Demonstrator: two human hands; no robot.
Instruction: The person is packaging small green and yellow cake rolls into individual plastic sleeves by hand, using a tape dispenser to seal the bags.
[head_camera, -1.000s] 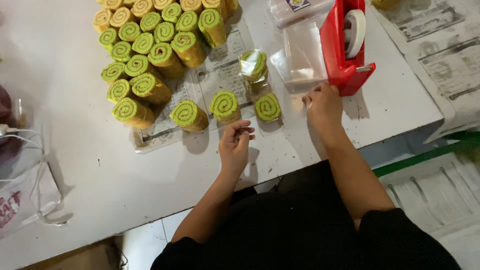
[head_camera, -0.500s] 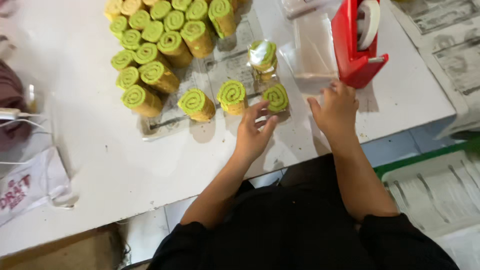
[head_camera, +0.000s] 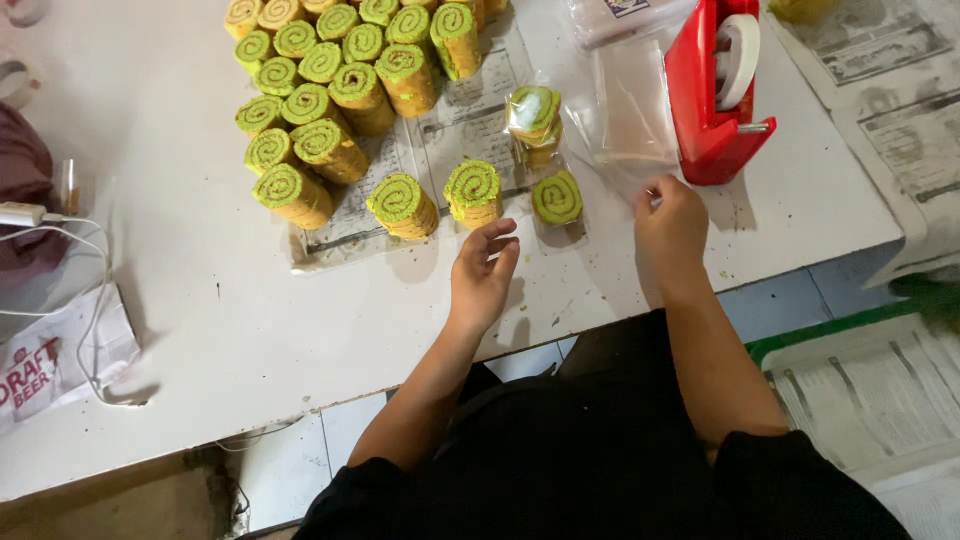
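The green swirl roll (head_camera: 473, 193) sat on the counter (head_camera: 200, 300), just past your left hand (head_camera: 482, 272), grip open and empty. Your right hand (head_camera: 668, 225) pinched, I think, a clear bag (head_camera: 625, 110). Bagging step: next needed a gentle pickup.

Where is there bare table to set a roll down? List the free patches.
Free: the white table left of the green roll slices, up to the white cable; also the front edge between left hand and right hand. Crowded: around the slices, plastic bags and red tape dispenser.
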